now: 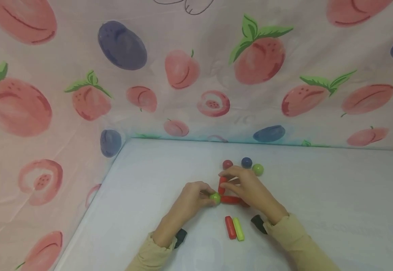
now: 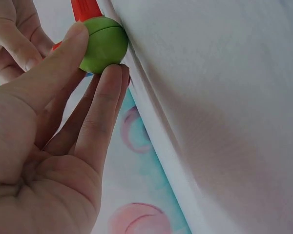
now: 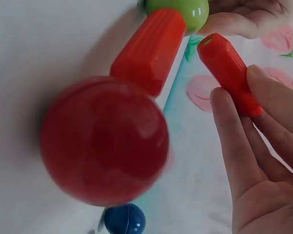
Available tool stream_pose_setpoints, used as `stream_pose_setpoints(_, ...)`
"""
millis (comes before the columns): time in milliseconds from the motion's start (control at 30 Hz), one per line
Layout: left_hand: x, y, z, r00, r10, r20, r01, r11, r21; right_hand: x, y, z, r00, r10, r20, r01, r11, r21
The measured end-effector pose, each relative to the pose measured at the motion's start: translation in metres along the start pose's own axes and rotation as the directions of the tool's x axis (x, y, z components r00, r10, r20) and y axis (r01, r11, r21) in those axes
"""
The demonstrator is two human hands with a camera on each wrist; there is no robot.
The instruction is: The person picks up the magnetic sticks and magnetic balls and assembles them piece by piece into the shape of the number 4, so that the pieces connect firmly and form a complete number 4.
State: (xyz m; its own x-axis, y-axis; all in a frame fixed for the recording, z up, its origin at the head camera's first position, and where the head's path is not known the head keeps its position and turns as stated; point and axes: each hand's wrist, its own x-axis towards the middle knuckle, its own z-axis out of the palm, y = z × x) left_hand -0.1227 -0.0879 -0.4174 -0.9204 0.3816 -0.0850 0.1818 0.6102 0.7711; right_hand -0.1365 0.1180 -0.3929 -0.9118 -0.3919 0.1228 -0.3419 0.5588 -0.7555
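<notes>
My left hand (image 1: 190,198) pinches a green ball (image 1: 215,198) between thumb and fingers, low over the white table. A red rod (image 1: 231,200) runs from that ball to a red ball (image 3: 105,141), which my right hand (image 1: 250,187) partly covers in the head view. Thumb and fingertips of the right hand pinch a second red rod (image 3: 228,73). This faceted rod has a hole in its end, which points toward the green ball. In the right wrist view a gap shows between that end and the ball.
Behind the hands sit a loose red ball (image 1: 227,164), a blue ball (image 1: 246,162) and another green ball (image 1: 258,169). Closer in, a red rod (image 1: 230,227) and a yellow rod (image 1: 238,229) lie side by side. Fruit-printed fabric (image 1: 213,124) borders the table's back and left.
</notes>
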Motion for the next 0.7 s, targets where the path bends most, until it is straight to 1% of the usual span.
stream_pose_setpoints(167,0.000,0.000,0.001,1.000,-0.023,0.003,0.023,1.000,0.006,0.003,0.003,0.000,1.000,-0.021,-0.012,0.022,1.000,0.005)
stream_pose_setpoints(333,0.000,0.000,0.000,1.000,-0.019,-0.001,0.020,1.000,0.018,0.005,0.003,0.002,1.000,-0.026,-0.016,0.026,1.000,0.003)
stream_pose_setpoints(533,0.000,-0.001,0.000,1.000,0.001,0.006,-0.002,1.000,0.018,0.006,0.002,0.007,1.000,0.006,-0.019,-0.006,1.000,-0.008)
stream_pose_setpoints(700,0.000,-0.001,0.000,1.000,0.009,0.008,-0.009,1.000,0.012,0.008,0.001,0.011,0.999,0.032,0.010,-0.032,0.999,-0.002)
